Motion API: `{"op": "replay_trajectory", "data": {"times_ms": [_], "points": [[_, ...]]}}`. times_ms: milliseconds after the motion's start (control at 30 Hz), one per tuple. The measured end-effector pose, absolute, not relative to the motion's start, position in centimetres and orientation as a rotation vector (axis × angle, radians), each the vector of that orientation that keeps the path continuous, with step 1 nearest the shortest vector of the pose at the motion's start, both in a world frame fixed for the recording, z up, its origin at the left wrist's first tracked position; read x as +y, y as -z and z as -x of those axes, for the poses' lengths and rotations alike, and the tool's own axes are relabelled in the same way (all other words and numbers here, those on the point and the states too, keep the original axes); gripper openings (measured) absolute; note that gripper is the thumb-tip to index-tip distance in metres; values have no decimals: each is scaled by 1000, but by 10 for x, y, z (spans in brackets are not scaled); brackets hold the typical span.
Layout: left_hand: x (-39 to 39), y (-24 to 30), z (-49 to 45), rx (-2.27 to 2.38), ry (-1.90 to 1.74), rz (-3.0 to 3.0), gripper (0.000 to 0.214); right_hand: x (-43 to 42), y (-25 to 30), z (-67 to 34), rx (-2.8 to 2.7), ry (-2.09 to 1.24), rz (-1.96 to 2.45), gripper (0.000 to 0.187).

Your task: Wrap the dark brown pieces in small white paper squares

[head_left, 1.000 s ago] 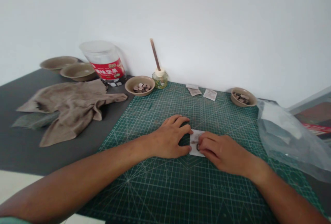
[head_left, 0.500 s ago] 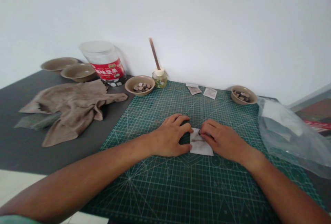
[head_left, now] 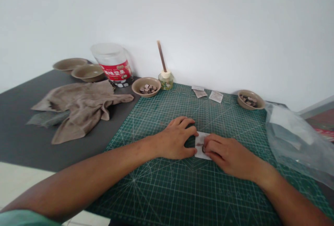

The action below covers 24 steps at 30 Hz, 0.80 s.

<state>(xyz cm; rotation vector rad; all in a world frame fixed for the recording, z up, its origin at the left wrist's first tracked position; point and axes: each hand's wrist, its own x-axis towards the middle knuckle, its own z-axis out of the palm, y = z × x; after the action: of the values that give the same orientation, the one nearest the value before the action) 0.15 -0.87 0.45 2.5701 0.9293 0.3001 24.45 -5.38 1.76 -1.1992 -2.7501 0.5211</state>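
We log the right hand (head_left: 227, 158) back down pressing the white paper square (head_left: 199, 153), the left hand (head_left: 174, 139) against its edge, hands nearly together.

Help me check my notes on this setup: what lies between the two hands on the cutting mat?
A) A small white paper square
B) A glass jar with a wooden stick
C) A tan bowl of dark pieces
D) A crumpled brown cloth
A. The white paper square lies on the green cutting mat, with the right hand's fingers on it and the left hand at its left edge.
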Motion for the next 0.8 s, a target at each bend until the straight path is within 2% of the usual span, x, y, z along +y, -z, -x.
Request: {"op": "replay_trajectory", "data": {"times_ms": [133, 300, 500, 633, 800], "points": [[-8, -4, -1, 925, -303, -2576, 47, -51, -17, -245, -2653, -366, 1322, 18], [-8, -5, -1, 914, -301, -2579, 46, -51, -19, -247, -2736, -558, 1213, 15], [-8, -5, -1, 924, -294, -2577, 46, -53, -20, -250, -2623, -439, 1397, 15], [-8, -5, -2, 906, -297, -2585, 45, -56, -20, -250, -2760, -541, 1228, 16], [-7, -5, -1, 911, -303, -2590, 45, -51, -15, -248, -2611, -366, 1388, 16]]}}
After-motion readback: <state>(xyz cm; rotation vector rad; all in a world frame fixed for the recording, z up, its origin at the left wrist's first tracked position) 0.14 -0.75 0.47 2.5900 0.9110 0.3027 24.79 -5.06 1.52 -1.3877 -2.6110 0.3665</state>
